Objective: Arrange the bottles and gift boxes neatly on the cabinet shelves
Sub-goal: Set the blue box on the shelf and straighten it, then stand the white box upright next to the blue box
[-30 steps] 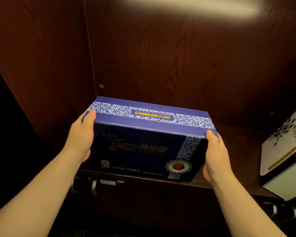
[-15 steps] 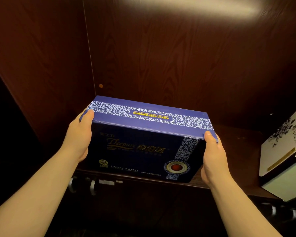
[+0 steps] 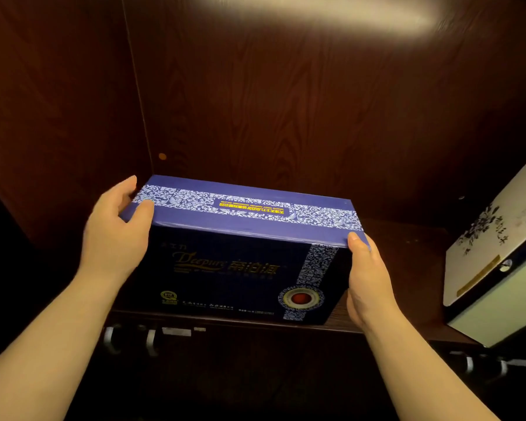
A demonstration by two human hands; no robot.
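Gripping the blue gift box (image 3: 240,262) at both ends, fingers (image 3: 126,185) of left hand (image 3: 113,238) and right hand (image 3: 368,278) curled round it, upright at the front edge of the shelf (image 3: 407,262). Push back evenly, square to the left wall (image 3: 58,132).

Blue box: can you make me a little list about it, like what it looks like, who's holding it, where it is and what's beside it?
thing: blue gift box, with a white flowery band and gold writing
left hand: grips the box's left end, thumb on top
right hand: grips the right end, thumb at the top corner
place: seems to rest on the dark wooden shelf, near its front edge, standing on a long side
neighbour: white box to the right, apart from the blue one
below: silver door handles
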